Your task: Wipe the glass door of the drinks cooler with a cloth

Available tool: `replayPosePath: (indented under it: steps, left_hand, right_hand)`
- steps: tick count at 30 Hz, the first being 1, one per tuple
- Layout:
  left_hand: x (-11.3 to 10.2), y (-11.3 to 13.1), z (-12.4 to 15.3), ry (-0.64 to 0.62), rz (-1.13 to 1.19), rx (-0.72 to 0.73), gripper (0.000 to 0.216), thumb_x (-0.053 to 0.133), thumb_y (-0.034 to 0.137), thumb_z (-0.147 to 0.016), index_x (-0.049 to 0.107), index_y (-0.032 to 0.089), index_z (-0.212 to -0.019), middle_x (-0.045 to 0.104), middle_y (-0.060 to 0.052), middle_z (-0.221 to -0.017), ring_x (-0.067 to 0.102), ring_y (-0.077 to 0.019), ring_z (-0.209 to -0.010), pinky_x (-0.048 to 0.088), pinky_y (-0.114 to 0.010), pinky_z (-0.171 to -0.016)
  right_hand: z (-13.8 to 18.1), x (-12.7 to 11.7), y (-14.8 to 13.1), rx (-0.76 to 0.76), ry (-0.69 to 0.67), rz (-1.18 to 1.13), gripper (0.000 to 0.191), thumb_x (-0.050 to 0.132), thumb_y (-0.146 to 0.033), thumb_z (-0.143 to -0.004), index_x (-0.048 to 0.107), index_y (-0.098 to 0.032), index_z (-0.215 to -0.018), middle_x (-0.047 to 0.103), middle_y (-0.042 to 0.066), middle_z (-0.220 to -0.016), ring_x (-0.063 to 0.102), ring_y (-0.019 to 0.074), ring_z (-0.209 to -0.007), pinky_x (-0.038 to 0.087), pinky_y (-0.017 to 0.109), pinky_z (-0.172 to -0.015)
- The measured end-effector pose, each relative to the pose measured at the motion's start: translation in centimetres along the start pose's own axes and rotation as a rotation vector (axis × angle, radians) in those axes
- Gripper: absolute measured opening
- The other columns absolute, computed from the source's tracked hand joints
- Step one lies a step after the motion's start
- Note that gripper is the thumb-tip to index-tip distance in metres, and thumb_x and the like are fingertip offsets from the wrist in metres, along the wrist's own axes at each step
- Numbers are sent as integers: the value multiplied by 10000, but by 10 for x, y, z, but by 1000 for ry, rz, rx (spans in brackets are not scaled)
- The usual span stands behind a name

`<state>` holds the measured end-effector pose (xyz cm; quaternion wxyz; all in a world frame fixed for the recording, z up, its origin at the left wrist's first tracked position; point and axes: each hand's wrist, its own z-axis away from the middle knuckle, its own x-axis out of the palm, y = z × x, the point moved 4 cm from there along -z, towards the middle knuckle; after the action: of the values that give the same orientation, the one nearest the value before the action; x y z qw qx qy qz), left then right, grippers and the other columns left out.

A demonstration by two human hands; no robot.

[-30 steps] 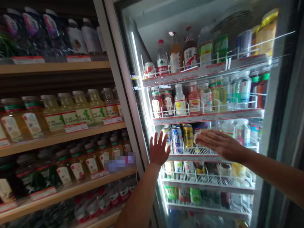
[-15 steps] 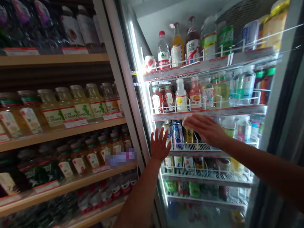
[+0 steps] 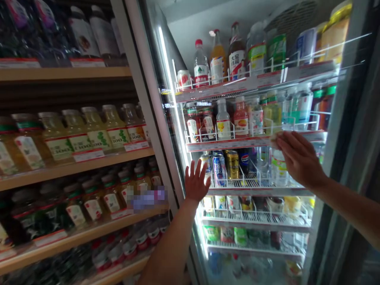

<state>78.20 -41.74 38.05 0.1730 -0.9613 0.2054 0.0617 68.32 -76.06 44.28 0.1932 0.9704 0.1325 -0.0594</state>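
My left hand (image 3: 197,183) is raised with fingers spread and palm forward, apparently against the glass of a lit drinks fridge (image 3: 249,191). Behind it are a blue-and-white can (image 3: 219,169) and a gold can (image 3: 233,164) on a wire shelf. Farther right, my right hand (image 3: 301,160) is closed, its fingers together and bent over a pale cloth-like piece (image 3: 276,138). Only a little of that piece shows at the fingertips. This hand is in front of the middle shelves and partly covers a clear bottle (image 3: 279,168) with a yellow-green label.
Wooden shelves (image 3: 68,75) on the left hold rows of bottled drinks (image 3: 114,124). A grey upright frame (image 3: 145,99) separates them from the fridge. A dark door edge (image 3: 346,118) runs down the right. A blurred purple patch (image 3: 148,200) covers part of a lower shelf.
My right hand has swept to the right across the fridge front, uncovering the gold can and a dark Pepsi can. My left hand stays spread in nearly the same place.
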Motion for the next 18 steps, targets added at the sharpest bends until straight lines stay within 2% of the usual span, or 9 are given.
replayPosePath:
  steps: [3, 5, 6, 9, 11, 13, 16, 18]
  left_hand:
    - [0, 0, 0, 7, 16, 3, 743, 530, 334, -953, 167, 228, -1593, 350, -89, -1591, 161, -283, -1533, 170, -510, -1256]
    - [0, 0, 0, 5, 20, 6, 737, 529, 333, -956, 173, 223, -1592, 350, -93, -1591, 158, -285, -1533, 168, -511, -1257]
    - [0, 0, 0, 5, 21, 7, 735, 530, 331, -956, 176, 221, -1591, 351, -96, -1590, 159, -286, -1533, 169, -512, -1256]
    - [-1, 0, 0, 12, 20, 5, 737, 542, 319, -951, 188, 212, -1589, 356, -104, -1588, 163, -294, -1532, 176, -517, -1253]
    - [-1, 1, -1, 11, 14, 5, 737, 544, 317, -950, 190, 210, -1588, 354, -106, -1589, 162, -295, -1532, 180, -518, -1252]
    - [-1, 1, -1, 5, 4, 3, 736, 538, 320, -952, 185, 213, -1589, 352, -103, -1589, 159, -293, -1532, 180, -518, -1253]
    - [-1, 1, -1, 7, 8, 8, 739, 535, 324, -953, 178, 215, -1590, 361, -99, -1586, 162, -292, -1532, 174, -518, -1255]
    - [-1, 1, -1, 11, 16, 12, 743, 542, 324, -950, 181, 214, -1590, 363, -99, -1585, 161, -294, -1533, 169, -519, -1255]
  right_hand:
    - [40, 0, -7, -245, -247, -100, 680, 477, -57, -936, 320, -328, -1541, 513, 5, -1501, 424, 222, -1428, 403, 452, -1186]
    - [57, -3, 1, -315, -364, -120, 669, 446, -58, -945, 337, -365, -1530, 545, -26, -1470, 448, 191, -1410, 369, 411, -1216]
    - [59, -7, 12, -269, -345, -95, 675, 468, -74, -943, 331, -373, -1533, 542, -17, -1472, 448, 200, -1411, 352, 402, -1229]
    - [53, -22, 49, 53, -59, 56, 743, 593, -135, -911, 300, -367, -1553, 480, 47, -1523, 445, 278, -1413, 365, 433, -1223]
    - [53, -26, 56, 185, 90, 132, 773, 629, -153, -896, 288, -353, -1560, 429, 66, -1558, 440, 325, -1411, 388, 487, -1207]
    - [57, -20, 46, 144, 53, 112, 774, 602, -129, -901, 275, -362, -1562, 421, 53, -1564, 434, 335, -1413, 393, 508, -1203]
    - [56, -6, 26, -67, -156, -20, 770, 542, -80, -907, 262, -375, -1561, 482, 20, -1522, 459, 305, -1399, 411, 492, -1195]
    - [42, -5, 26, -68, -155, -29, 769, 538, -84, -909, 253, -368, -1564, 478, 12, -1527, 454, 305, -1402, 414, 513, -1189]
